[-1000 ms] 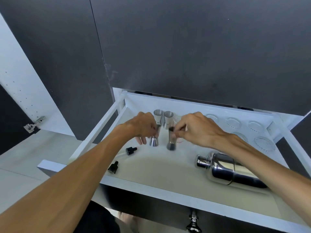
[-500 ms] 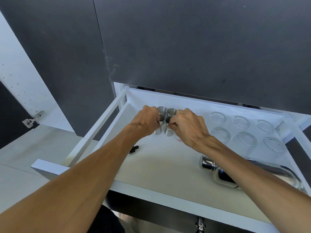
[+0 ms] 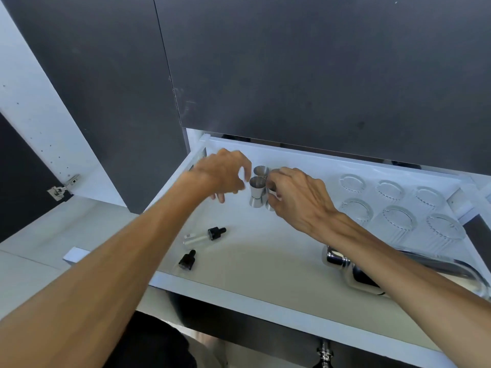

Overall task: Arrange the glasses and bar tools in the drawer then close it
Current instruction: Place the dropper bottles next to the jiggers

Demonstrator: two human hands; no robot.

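Head view: the white drawer stands pulled out, and steel jiggers are grouped upright at its rear left, the front jigger free-standing with a second jigger just behind it. The left hand hovers just left of the front jigger, fingers spread and released, touching nothing; the right hand has fingers curled around another jigger just right of the front jigger. Right of the jiggers stand six ribbed glasses, a steel shaker lies on its side nearer the drawer front, and two dropper bottles lie front-left of the jiggers.
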